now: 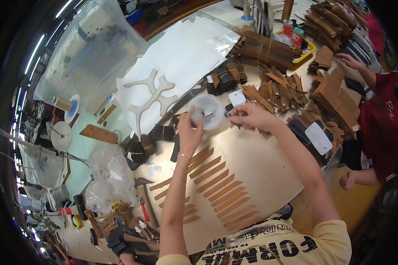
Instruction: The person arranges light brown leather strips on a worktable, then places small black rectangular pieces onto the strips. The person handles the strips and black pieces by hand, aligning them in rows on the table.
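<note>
Red containers (one green-topped) stand in a yellow tray.

The strips are tan, the tub cloudy white.

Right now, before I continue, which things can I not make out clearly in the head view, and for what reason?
All in the head view:
- Contents of the translucent container at the left hand: too blurred to tell.
- Full shape of the small dark item in the right hand: partly covered by that hand.
- Details beneath the plastic cover: veiled by its cloudiness.
- The co-worker at right: cut off by the dark fisheye rim.
</note>
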Tool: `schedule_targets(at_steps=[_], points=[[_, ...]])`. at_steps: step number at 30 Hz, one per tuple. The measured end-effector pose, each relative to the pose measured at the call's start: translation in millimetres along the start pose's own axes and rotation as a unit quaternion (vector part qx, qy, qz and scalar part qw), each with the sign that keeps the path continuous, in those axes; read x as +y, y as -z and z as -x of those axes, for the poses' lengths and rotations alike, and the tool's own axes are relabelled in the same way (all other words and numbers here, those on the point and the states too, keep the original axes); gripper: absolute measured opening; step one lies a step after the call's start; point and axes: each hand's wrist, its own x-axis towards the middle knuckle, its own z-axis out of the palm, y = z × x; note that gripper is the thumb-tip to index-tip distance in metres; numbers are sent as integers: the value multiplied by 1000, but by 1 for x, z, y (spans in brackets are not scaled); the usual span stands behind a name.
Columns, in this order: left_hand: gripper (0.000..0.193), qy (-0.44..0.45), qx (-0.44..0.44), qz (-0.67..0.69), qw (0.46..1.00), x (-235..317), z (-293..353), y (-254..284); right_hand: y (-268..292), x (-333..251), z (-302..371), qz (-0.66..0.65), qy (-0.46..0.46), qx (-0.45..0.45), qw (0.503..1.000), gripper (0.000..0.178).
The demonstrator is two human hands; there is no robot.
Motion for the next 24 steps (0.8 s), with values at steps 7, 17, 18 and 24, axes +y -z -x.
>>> schedule_targets(at_steps=[7,17,18,24], points=[[49,9,37,3,999,20,14,2,-27,49,32,178,-13,36,983,21],[49,-59,92,37,993,33,-28,25,-63,45,53,459,73,120,877,33],[49,-59,90,38,993,34,-28,25,-62,44,52,462,63,120,876,34],[49,-53,77,42,995,34,-17,19,-52,36,53,494,43,123,860,32]])
